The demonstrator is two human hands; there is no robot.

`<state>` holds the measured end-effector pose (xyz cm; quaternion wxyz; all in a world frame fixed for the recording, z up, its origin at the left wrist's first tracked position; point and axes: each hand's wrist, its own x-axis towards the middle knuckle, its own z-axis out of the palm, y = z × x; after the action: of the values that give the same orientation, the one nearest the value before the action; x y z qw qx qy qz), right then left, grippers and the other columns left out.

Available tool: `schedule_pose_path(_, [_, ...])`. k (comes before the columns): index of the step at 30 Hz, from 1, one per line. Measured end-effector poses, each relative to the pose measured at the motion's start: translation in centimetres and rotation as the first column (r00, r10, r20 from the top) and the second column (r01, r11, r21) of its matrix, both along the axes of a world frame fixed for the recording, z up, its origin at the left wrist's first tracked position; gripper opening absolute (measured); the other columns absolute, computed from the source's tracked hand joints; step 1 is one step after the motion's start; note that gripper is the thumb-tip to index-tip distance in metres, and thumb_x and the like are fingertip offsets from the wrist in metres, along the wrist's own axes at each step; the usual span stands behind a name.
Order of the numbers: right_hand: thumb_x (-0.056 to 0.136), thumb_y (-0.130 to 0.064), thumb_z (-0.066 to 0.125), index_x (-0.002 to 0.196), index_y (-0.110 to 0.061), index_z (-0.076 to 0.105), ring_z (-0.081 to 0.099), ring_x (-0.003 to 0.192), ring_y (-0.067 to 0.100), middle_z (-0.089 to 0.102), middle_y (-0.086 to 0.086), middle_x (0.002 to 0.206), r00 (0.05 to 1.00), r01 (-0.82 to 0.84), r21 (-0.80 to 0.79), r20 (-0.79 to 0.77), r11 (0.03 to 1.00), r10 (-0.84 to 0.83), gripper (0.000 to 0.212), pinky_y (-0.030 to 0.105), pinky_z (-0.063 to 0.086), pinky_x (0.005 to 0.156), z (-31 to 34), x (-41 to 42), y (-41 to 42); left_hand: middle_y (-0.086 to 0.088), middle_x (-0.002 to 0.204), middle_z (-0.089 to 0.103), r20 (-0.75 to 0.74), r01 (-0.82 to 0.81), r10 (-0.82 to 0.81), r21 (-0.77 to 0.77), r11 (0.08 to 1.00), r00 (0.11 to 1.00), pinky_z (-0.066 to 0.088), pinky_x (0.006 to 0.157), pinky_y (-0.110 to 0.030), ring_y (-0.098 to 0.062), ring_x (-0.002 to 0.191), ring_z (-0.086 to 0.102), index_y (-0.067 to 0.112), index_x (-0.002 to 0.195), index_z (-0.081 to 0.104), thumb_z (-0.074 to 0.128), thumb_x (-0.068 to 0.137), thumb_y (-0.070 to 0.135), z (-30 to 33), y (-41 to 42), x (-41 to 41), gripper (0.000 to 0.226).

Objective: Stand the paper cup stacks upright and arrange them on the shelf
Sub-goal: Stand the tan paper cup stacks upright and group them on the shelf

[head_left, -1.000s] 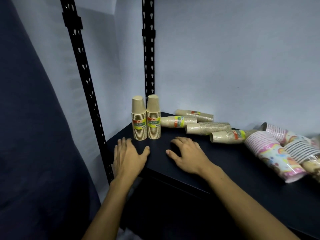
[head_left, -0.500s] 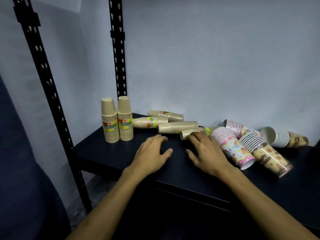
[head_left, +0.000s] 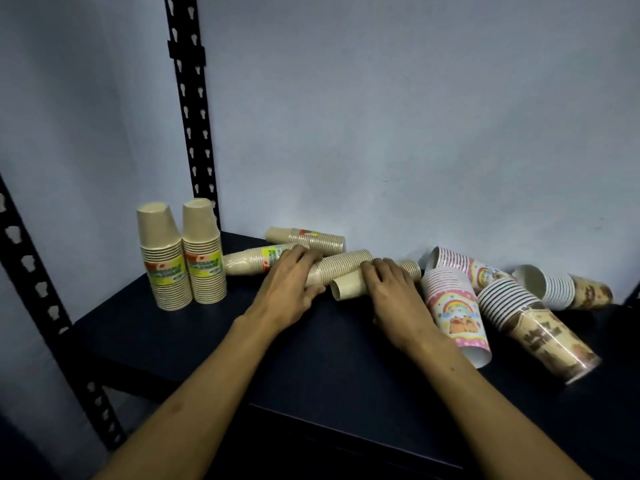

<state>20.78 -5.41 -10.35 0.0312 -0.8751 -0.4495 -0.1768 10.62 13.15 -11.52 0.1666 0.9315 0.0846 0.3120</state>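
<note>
Brown paper cup stacks lay toppled on the black shelf beside two upright stacks. The left hand curled around one fallen stack; the right hand gripped another.

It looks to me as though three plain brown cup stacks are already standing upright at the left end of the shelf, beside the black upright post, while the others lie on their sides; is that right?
Not quite: the head view shows two upright brown cup stacks standing at the left end of the shelf, not three. The rest holds: they stand beside the black post, and the other stacks lie on their sides.
</note>
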Motion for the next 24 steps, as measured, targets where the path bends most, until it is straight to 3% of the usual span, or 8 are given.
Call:
schedule_pose_path(6, [0.067, 0.009, 0.069, 0.146, -0.007, 0.039, 0.033, 0.143, 0.035, 0.040, 0.015, 0.150, 0.988, -0.108, 0.130, -0.097, 0.986, 0.121, 0.086, 0.043, 0.027, 0.119, -0.4, 0.0, -0.6, 0.006, 0.116, 0.063, 0.103, 0.040, -0.016, -0.242, 0.969, 0.995, 0.046, 0.094, -0.020, -0.006, 0.104, 0.058, 0.017, 0.122, 0.067, 0.090, 0.071, 0.026, 0.3, -0.4, -1.3, 0.057])
schedule_pose_path(9, [0.074, 0.007, 0.069, 0.140, -0.008, 0.046, 0.044, 0.134, 0.033, 0.047, 0.014, 0.143, 0.969, -0.174, 0.277, -0.122, 0.945, 0.214, 0.071, 0.041, 0.036, 0.114, -0.7, -0.1, -0.9, 0.012, 0.108, 0.068, 0.220, 0.075, 0.025, -0.437, 0.897, 0.975, 0.046, 0.084, -0.010, 0.000, 0.100, 0.063, 0.021, 0.116, 0.063, 0.093, 0.067, 0.023, 1.0, -0.8, -2.1, 0.058])
schedule_pose_path(12, [0.083, 0.000, 0.069, 0.138, -0.006, 0.050, 0.050, 0.125, 0.031, 0.054, 0.014, 0.138, 0.958, -0.202, 0.426, -0.100, 0.882, 0.267, 0.059, 0.042, 0.041, 0.108, -0.3, -0.7, -1.5, 0.008, 0.106, 0.071, 0.320, 0.159, 0.038, -0.566, 0.809, 0.947, 0.050, 0.083, -0.014, -0.001, 0.097, 0.066, 0.019, 0.113, 0.060, 0.094, 0.067, 0.019, 1.7, -1.3, -2.7, 0.058])
schedule_pose_path(16, [0.093, -0.017, 0.062, 0.143, -0.013, 0.045, 0.048, 0.121, 0.024, 0.054, 0.006, 0.137, 0.932, -0.169, 0.564, -0.176, 0.808, 0.317, 0.053, 0.043, 0.041, 0.106, 0.1, -1.3, -2.0, -0.001, 0.101, 0.075, 0.396, 0.253, 0.056, -0.684, 0.685, 0.917, 0.059, 0.088, -0.033, -0.015, 0.098, 0.072, 0.017, 0.107, 0.066, 0.092, 0.069, 0.020, 2.5, -1.4, -2.9, 0.046])
schedule_pose_path(21, [0.098, -0.023, 0.060, 0.144, -0.021, 0.045, 0.051, 0.119, 0.017, 0.057, -0.003, 0.131, 0.884, -0.122, 0.687, -0.253, 0.717, 0.393, 0.048, 0.027, 0.040, 0.102, 0.8, -1.8, -2.2, -0.008, 0.102, 0.074, 0.456, 0.328, -0.013, -0.620, 0.712, 0.890, 0.059, 0.086, -0.034, -0.019, 0.098, 0.069, 0.013, 0.105, 0.073, 0.087, 0.073, 0.025, 4.0, -1.4, -3.4, 0.037])
schedule_pose_path(24, [0.098, -0.024, 0.061, 0.136, -0.032, 0.049, 0.060, 0.115, 0.009, 0.063, -0.014, 0.124, 0.829, -0.079, 0.755, -0.313, 0.651, 0.463, 0.040, 0.030, 0.049, 0.098, 1.2, -1.5, -2.4, -0.004, 0.106, 0.073, 0.421, 0.384, -0.117, -0.634, 0.671, 0.900, 0.058, 0.088, -0.039, -0.014, 0.100, 0.069, 0.017, 0.112, 0.071, 0.086, 0.072, 0.027, 5.4, -1.7, -3.0, 0.045])
